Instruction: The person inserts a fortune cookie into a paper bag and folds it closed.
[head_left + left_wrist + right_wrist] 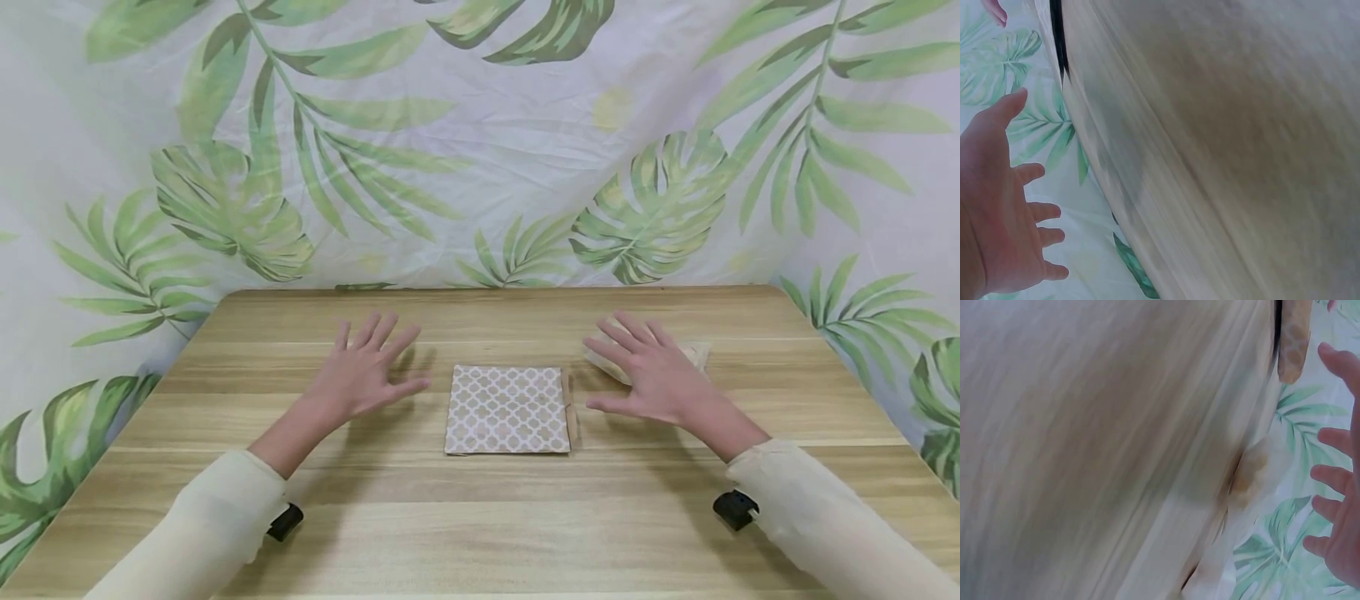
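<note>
A flat, folded brown paper bag [506,410] with a white lattice pattern lies on the table between the two hands. My left hand [360,375] is held to the left of it, fingers spread, with its shadow on the wood beside it. To its right, my right hand [652,379] is likewise spread and holds nothing. Behind that hand, partly covered by it, lies a crumpled, see-through plastic bag [697,354]; in the right wrist view it shows something tan inside. The left wrist view shows the left palm [997,219] with nothing in it.
The wooden table [480,542] has rounded far corners and reaches back to a leaf-print cloth [525,192]. Dark wrist devices, one of them a black camera [737,509], hang below both cream sleeves [832,517].
</note>
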`<state>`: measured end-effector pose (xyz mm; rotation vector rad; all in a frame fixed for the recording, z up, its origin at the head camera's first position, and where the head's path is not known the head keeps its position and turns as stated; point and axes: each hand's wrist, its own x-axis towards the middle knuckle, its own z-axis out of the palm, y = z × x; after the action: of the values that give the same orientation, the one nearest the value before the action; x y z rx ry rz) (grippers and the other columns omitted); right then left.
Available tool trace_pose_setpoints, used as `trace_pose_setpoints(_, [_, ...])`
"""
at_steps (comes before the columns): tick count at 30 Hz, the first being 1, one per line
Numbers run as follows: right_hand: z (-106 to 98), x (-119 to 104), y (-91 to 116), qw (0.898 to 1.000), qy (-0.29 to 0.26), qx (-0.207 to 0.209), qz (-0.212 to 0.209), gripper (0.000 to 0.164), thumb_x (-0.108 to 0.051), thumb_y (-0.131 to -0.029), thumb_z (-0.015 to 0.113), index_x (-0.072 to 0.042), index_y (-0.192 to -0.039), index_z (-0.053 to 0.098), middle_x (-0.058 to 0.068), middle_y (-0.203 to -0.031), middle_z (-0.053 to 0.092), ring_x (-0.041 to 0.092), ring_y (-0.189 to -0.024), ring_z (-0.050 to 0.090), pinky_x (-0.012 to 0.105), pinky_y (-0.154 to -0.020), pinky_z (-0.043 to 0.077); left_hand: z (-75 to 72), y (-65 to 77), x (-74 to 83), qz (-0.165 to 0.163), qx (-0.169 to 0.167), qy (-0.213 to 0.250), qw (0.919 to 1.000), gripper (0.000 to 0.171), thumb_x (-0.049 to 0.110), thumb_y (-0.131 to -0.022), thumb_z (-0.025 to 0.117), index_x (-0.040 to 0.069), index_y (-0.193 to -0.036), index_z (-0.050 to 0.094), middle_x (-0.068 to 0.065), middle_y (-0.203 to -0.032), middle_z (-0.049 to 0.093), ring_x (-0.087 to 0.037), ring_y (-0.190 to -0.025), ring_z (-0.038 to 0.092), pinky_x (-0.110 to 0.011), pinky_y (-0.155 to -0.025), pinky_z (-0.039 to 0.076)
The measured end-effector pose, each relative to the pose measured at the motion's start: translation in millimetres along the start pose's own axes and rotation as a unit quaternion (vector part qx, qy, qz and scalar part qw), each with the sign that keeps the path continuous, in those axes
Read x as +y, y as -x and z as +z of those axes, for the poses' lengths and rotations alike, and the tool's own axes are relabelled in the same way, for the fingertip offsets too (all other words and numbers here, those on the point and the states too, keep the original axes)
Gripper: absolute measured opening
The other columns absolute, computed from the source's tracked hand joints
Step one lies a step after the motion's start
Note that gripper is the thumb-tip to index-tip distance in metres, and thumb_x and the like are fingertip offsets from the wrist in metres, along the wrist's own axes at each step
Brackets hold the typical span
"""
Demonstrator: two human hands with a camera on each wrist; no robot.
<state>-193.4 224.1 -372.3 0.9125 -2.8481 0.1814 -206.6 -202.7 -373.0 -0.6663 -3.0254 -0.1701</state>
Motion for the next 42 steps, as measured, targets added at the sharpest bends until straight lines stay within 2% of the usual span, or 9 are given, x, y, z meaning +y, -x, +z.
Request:
trace_pose_setpoints(7, [4.5, -6.1, -5.4, 0.999, -0.017, 0.020, -0.039, 0.070, -0.050, -0.089, 0.074, -0.004, -0.141, 0.063, 0.023, -0.149, 0.055, 0.047, -0.145, 0.040, 0.062, -0.117, 0.035, 3.8, -4.6, 8.8, 0.012, -0.011, 0.001, 0.9999, 0.081, 0.060, -0.098, 0.058, 0.013, -0.161, 0.037, -0.023, -0.168, 0.025, -0.046, -0.155, 0.018, -0.070, -0.122, 0.012])
trace_pose_setpoints(15, [8.1, -13.8, -11.0, 0.999, -0.035, 0.022, -0.034, 0.064, -0.046, -0.089, 0.077, -0.003, -0.135, 0.067, 0.021, -0.138, 0.064, 0.045, -0.135, 0.053, 0.060, -0.111, 0.045, 8.4, -10.8, 20.4, 0.036, -0.022, 0.008, 0.9991, 0.075, 0.057, -0.100, 0.058, 0.011, -0.158, 0.043, -0.024, -0.164, 0.032, -0.047, -0.153, 0.023, -0.070, -0.122, 0.010])
trace_pose_setpoints(21, [9.5, -21.3, -15.0, 0.995, -0.095, 0.026, -0.034, 0.050, -0.035, -0.090, 0.081, 0.000, -0.126, 0.072, 0.018, -0.125, 0.069, 0.036, -0.118, 0.064, 0.053, -0.103, 0.053, 11.3, -14.8, 33.9, 0.096, 0.009, 0.028, 0.9949, 0.064, 0.046, -0.100, 0.065, 0.004, -0.148, 0.055, -0.026, -0.152, 0.049, -0.050, -0.147, 0.035, -0.070, -0.120, 0.023])
trace_pose_setpoints(24, [9.8, -24.8, -17.1, 0.990, -0.137, 0.025, -0.030, 0.042, -0.028, -0.091, 0.080, 0.000, -0.121, 0.073, 0.017, -0.120, 0.071, 0.035, -0.112, 0.066, 0.052, -0.099, 0.055, 13.1, -17.8, 40.8, 0.138, 0.039, 0.048, 0.9885, 0.057, 0.037, -0.097, 0.073, 0.000, -0.138, 0.062, -0.026, -0.140, 0.059, -0.046, -0.135, 0.051, -0.063, -0.115, 0.037])
trace_pose_setpoints(27, [10.9, -27.4, -19.8, 0.984, -0.175, 0.023, -0.033, 0.035, -0.022, -0.091, 0.080, 0.001, -0.116, 0.075, 0.016, -0.113, 0.072, 0.033, -0.102, 0.068, 0.049, -0.091, 0.058, 15.4, -20.6, 47.0, 0.170, 0.050, 0.069, 0.9817, 0.050, 0.031, -0.095, 0.077, -0.004, -0.131, 0.066, -0.025, -0.132, 0.063, -0.041, -0.124, 0.060, -0.055, -0.109, 0.047])
trace_pose_setpoints(30, [12.5, -28.9, -22.0, 0.978, -0.206, 0.011, -0.034, 0.032, -0.016, -0.090, 0.080, 0.003, -0.115, 0.075, 0.014, -0.106, 0.072, 0.027, -0.089, 0.066, 0.037, -0.076, 0.058, 17.3, -21.9, 53.1, 0.186, 0.039, 0.088, 0.9778, 0.049, 0.029, -0.096, 0.076, -0.006, -0.130, 0.067, -0.024, -0.132, 0.064, -0.039, -0.122, 0.063, -0.051, -0.107, 0.050])
trace_pose_setpoints(33, [13.7, -29.7, -23.5, 0.975, -0.221, 0.000, -0.031, 0.032, -0.015, -0.090, 0.080, 0.003, -0.115, 0.075, 0.013, -0.102, 0.070, 0.022, -0.082, 0.062, 0.028, -0.067, 0.052, 18.6, -22.5, 58.4, 0.196, 0.018, 0.100, 0.9754, 0.053, 0.030, -0.096, 0.076, -0.006, -0.133, 0.064, -0.023, -0.136, 0.063, -0.039, -0.126, 0.061, -0.050, -0.110, 0.049])
trace_pose_setpoints(38, [17.2, -28.9, -25.5, 0.974, -0.223, -0.019, -0.026, 0.035, -0.016, -0.089, 0.082, 0.003, -0.117, 0.074, 0.008, -0.098, 0.068, 0.019, -0.084, 0.061, 0.030, -0.071, 0.053, 20.8, -22.0, 62.5, 0.201, -0.022, 0.097, 0.9745, 0.065, 0.040, -0.095, 0.076, -0.005, -0.139, 0.061, -0.021, -0.146, 0.058, -0.038, -0.134, 0.056, -0.048, -0.113, 0.045])
trace_pose_setpoints(42, [22.1, -27.7, -27.6, 0.973, -0.228, -0.039, -0.021, 0.037, -0.017, -0.087, 0.084, 0.003, -0.117, 0.075, 0.005, -0.095, 0.066, 0.017, -0.086, 0.060, 0.033, -0.076, 0.055, 24.6, -21.9, 61.2, 0.199, -0.034, 0.087, 0.9756, 0.069, 0.046, -0.093, 0.076, -0.004, -0.139, 0.062, -0.019, -0.147, 0.058, -0.036, -0.135, 0.056, -0.047, -0.113, 0.046])
